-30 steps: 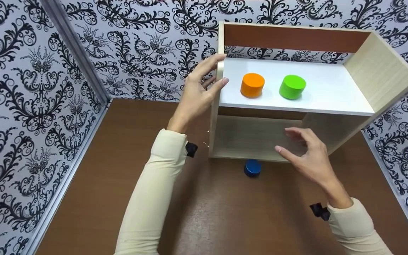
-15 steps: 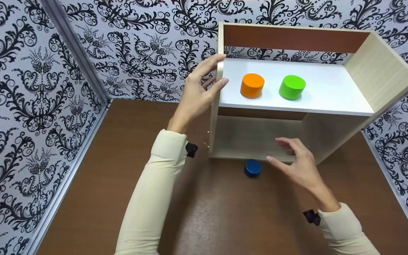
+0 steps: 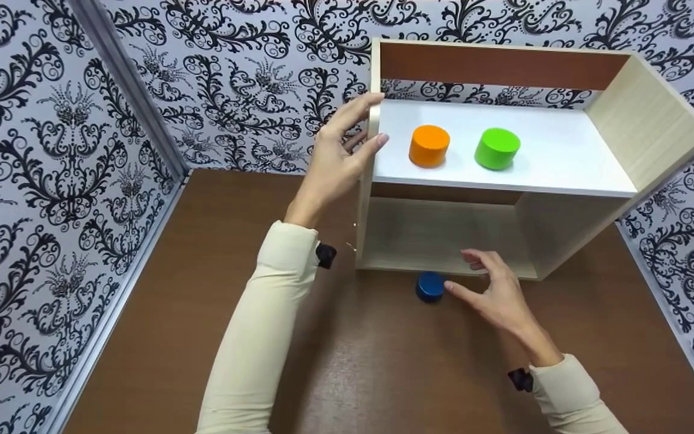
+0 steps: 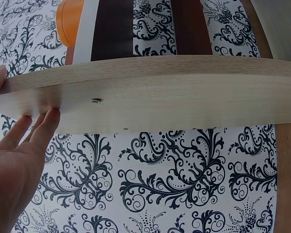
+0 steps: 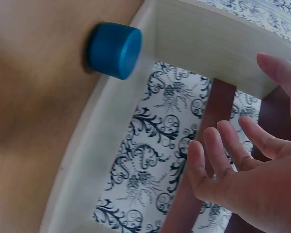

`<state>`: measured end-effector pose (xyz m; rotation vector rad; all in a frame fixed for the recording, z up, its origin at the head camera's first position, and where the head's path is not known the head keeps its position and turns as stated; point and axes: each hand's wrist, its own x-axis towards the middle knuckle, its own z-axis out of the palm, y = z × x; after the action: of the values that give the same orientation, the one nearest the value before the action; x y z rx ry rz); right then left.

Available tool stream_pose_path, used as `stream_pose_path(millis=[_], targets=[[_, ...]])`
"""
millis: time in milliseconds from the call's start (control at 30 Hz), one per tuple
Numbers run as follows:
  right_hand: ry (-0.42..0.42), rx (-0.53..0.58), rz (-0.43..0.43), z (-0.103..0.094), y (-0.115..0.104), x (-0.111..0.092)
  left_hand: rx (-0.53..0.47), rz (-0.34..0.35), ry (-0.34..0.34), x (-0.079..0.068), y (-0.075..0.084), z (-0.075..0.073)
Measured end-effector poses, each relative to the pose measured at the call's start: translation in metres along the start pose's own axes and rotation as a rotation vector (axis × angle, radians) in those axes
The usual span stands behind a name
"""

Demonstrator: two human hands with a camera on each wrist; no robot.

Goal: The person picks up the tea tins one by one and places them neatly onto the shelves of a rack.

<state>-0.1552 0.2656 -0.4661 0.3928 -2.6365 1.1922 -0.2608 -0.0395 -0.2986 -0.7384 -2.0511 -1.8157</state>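
My left hand (image 3: 338, 157) grips the front edge of the left side panel of a small wooden shelf unit (image 3: 654, 114), thumb on the inner side and fingers outside. In the left wrist view those fingertips rest against the pale panel (image 4: 184, 97). My right hand (image 3: 497, 295) holds nothing, its thumb and fingers spread apart. Its thumb tip comes right up to a small blue cylinder (image 3: 429, 287) on the brown tabletop, just before the unit's bottom board. The right wrist view also shows this blue cylinder (image 5: 115, 50), away from the fingers.
An orange cylinder (image 3: 429, 146) and a green cylinder (image 3: 497, 149) stand side by side on the white upper shelf (image 3: 564, 150). Below lies the wooden bottom board (image 3: 425, 235). Patterned walls (image 3: 250, 90) close off the brown table (image 3: 214, 289) behind and at both sides.
My right hand has come down and to the left, out of the lower compartment's front, towards the blue cylinder. The left hand keeps its hold on the panel.
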Motion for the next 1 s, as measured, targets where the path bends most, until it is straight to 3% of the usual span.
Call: stream_pose_path(millis=[1000], targets=[[-0.067, 0.031, 0.112, 0.040, 0.047, -0.015, -0.025, -0.004, -0.002, 0.000, 0.000, 0.001]])
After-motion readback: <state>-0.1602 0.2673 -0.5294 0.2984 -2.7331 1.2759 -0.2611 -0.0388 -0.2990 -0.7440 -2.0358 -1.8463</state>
